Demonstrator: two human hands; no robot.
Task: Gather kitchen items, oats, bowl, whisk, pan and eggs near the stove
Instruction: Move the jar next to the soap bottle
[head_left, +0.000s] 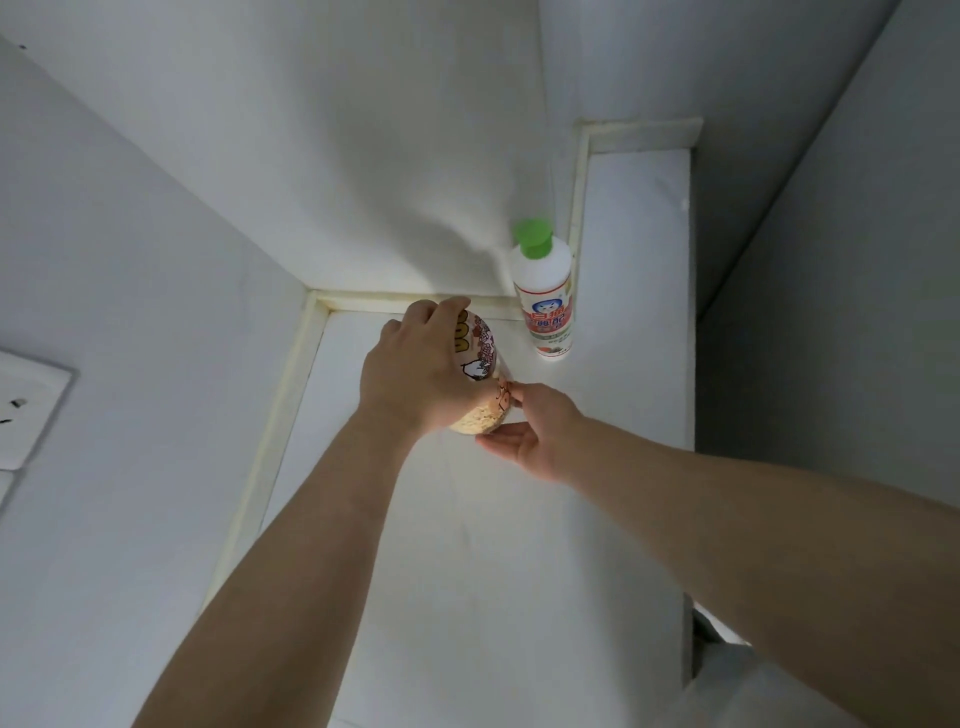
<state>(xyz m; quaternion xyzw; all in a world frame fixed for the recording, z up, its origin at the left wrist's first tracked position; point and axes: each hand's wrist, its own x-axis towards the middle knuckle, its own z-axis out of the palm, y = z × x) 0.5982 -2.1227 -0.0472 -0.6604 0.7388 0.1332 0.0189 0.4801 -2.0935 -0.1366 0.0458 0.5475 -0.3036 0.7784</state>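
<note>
While the left hand grips a printed plastic pouch of oats just left of the green-capped white bottle, the right hand, fingers straight, touches its base; supporting underneath probably lifts it best.

Oats bag red/white print; bottle white w/ green cap.

We stretch our left forearm and right forearm forward, both bare. Our left grip curls over the top of the oats bag, knuckles up. Our right grip meets the bag's lower side with its thumb straight. We cannot tell whether its fingers pinch.
</note>
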